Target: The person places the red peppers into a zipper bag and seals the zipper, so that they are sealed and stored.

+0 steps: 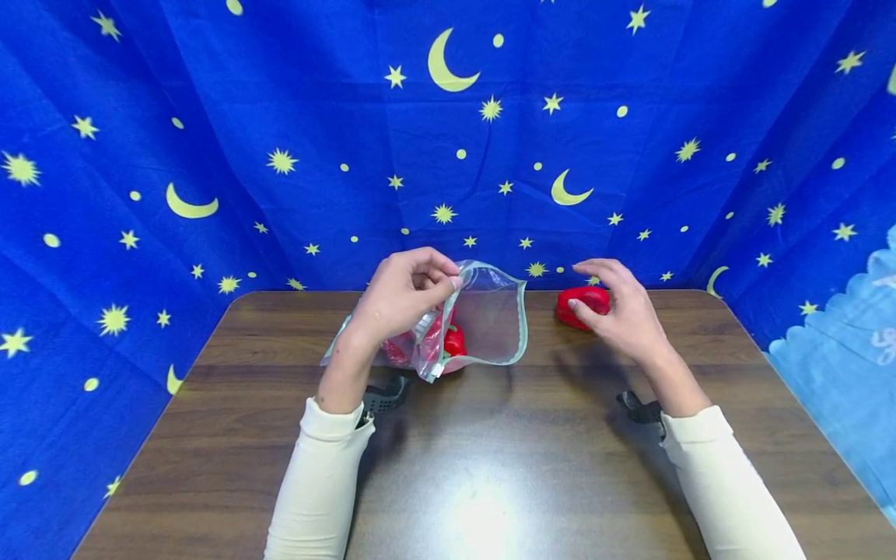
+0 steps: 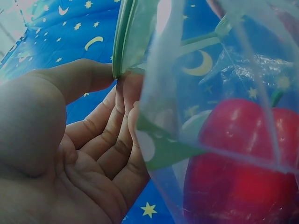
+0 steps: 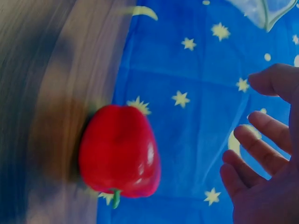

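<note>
Above one table (image 1: 448, 435), the left hand (image 1: 395, 299) is pinching one clear bag (image 1: 490, 323) at its rim between thumb and fingers. The bag is gaping wide and holding at least one red pepper (image 2: 233, 182); folds are hiding the exact count. One other pepper (image 3: 119, 151) is lying on the table near the backdrop (image 1: 350, 109), the right hand (image 1: 623, 315) hovering just beside it, thumb and fingers apart.

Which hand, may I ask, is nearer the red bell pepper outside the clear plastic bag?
Right: the right hand is beside the pepper; the left hand, farther left, pinches the bag.
</note>
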### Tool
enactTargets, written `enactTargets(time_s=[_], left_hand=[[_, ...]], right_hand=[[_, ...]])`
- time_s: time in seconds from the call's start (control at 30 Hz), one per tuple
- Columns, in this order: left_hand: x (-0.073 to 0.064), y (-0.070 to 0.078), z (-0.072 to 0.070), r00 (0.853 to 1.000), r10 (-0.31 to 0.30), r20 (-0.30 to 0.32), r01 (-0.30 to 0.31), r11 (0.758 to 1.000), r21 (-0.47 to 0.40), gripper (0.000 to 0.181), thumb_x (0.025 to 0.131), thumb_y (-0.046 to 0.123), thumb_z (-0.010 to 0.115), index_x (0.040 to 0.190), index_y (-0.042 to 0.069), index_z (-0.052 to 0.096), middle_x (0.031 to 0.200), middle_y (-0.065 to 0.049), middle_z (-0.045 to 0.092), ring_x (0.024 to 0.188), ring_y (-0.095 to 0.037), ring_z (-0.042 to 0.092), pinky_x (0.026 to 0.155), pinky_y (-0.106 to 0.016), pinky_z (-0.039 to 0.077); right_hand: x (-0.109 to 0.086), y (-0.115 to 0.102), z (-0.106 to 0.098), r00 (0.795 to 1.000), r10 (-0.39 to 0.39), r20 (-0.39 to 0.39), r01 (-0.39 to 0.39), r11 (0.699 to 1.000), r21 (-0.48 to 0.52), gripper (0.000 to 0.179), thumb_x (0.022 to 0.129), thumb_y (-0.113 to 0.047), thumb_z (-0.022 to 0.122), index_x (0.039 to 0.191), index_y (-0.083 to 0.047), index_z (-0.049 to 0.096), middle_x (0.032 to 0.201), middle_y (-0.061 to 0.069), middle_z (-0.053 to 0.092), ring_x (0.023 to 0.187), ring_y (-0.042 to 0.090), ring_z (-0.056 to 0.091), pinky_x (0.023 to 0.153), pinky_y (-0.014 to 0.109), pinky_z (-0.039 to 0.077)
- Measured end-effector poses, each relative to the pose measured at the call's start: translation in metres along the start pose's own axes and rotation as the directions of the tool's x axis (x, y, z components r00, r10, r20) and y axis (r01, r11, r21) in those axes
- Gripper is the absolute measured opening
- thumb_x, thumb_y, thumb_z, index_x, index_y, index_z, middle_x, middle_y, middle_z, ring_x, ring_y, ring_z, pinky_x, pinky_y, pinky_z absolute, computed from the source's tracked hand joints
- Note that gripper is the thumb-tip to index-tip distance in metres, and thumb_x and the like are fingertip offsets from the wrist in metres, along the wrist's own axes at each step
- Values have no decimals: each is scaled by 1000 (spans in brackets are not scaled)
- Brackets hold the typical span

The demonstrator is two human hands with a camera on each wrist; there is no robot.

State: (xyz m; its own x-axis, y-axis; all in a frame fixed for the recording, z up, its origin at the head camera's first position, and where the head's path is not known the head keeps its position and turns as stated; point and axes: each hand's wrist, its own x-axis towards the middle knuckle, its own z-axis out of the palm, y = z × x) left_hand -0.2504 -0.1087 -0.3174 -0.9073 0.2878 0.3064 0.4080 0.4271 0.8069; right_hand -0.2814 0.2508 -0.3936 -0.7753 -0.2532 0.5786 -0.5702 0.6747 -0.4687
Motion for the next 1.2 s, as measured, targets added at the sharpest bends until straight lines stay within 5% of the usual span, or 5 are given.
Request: enactTargets(time_s=[0.4, 0.63, 0.87, 1.2], left_hand=[[1, -2, 0, 1000, 10, -1, -10, 1000, -2, 9, 99, 19, 76, 106, 14, 76, 89, -1, 74, 74, -18, 69, 67, -35, 53], [1, -2, 1, 1000, 9, 4, -9, 1000, 0, 10, 99, 19, 75, 107, 13, 76, 90, -1, 74, 75, -18, 69, 67, -34, 52], [1, 0, 0, 1000, 7, 3, -7, 1000, 7, 10, 99, 20, 75, 107, 14, 76, 89, -1, 74, 74, -18, 69, 67, -35, 52], [2, -1, 1, 1000, 9, 6, -9, 1000, -6, 8, 99, 19, 75, 106, 14, 76, 88, -1, 73, 73, -18, 68, 66, -36, 52]], right_hand=[[-7, 38, 1, 992, 89, 90, -90, 996, 12, 62, 83, -11, 87, 140, 0, 63, 152, 24, 52, 143, 49, 41, 114, 68, 29], [-15, 60, 2, 957, 205, 206, -220, 974, 50, 73, 86, -12, 86, 150, 1, 53, 162, 26, 37, 150, 51, 32, 116, 72, 31], [-17, 63, 7, 929, 259, 264, -292, 952, 93, 79, 87, -8, 85, 154, 3, 45, 164, 29, 29, 147, 53, 36, 115, 69, 36], [-22, 75, 13, 913, 312, 263, -349, 931, 107, 77, 89, -1, 80, 156, 2, 43, 158, 33, 36, 139, 55, 46, 115, 68, 37]])
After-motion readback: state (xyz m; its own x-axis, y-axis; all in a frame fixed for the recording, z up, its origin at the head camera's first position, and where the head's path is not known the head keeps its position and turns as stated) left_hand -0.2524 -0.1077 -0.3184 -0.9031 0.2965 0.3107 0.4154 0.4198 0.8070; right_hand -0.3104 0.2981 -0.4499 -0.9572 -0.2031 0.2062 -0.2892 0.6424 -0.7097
